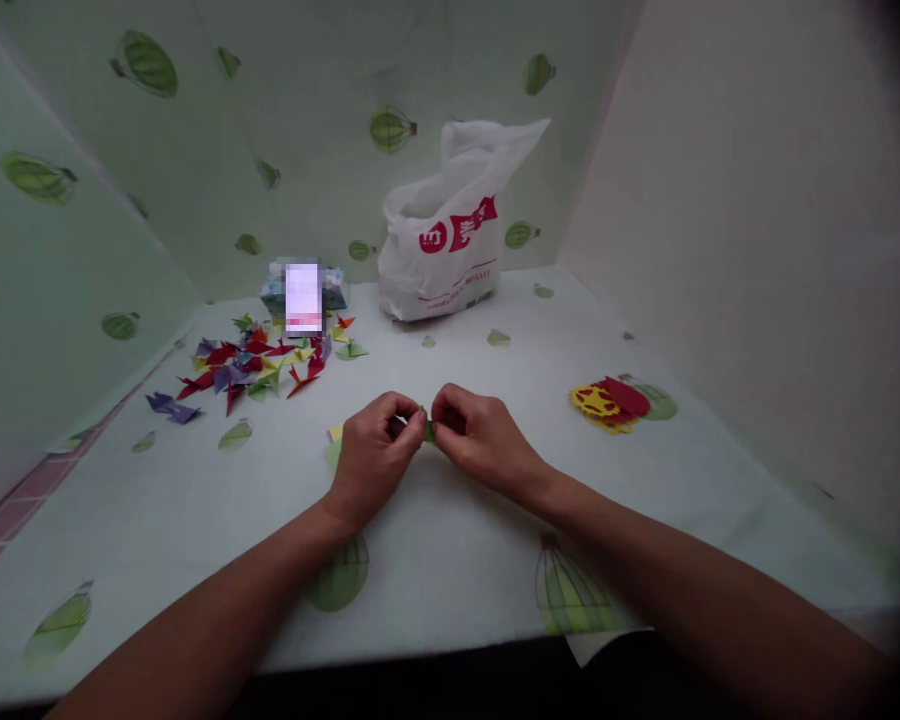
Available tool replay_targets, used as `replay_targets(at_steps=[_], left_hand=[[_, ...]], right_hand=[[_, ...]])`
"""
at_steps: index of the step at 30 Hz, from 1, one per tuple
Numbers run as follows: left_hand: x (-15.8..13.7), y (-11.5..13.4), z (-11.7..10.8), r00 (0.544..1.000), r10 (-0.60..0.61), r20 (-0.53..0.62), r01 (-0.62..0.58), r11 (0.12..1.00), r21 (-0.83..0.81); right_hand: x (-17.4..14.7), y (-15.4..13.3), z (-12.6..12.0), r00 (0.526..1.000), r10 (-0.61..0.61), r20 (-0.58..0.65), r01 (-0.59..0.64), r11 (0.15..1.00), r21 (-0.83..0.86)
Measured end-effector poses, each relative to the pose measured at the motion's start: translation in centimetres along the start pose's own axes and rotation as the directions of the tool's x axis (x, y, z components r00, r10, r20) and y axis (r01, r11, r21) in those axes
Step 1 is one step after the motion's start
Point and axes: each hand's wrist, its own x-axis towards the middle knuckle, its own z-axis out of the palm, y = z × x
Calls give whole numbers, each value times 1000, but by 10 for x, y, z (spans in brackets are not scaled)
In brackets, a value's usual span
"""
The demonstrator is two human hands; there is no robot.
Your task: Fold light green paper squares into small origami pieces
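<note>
Between my two hands is a small piece of folded green paper [430, 432], mostly hidden by the fingers. My left hand [381, 445] pinches it with thumb and forefinger from the left. From the right, my right hand [487, 435] grips it the same way, its fingers curled. Both hands are just above the table, close together at the middle. Partly covered by my left hand, a pale yellow and green paper [333, 450] lies on the cloth. Farther left sits a pile of colourful folded paper birds [251, 365], in red, purple, yellow and green.
Behind the birds a lit phone screen [303, 297] leans near a tissue box [335, 288], both pixelated. A white plastic bag [442, 250] with red print stands at the back. Red and yellow paper cut-outs [607, 402] lie at right. The balloon-patterned tablecloth [450, 580] ends at the front edge.
</note>
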Motion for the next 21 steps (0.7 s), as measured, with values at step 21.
replay_targets(at_steps=[21], left_hand=[[-4,8,2,1000,-18,26,20,996,-83]], right_hand=[[-6,1,7,988,-130,-85,124,990,-74]])
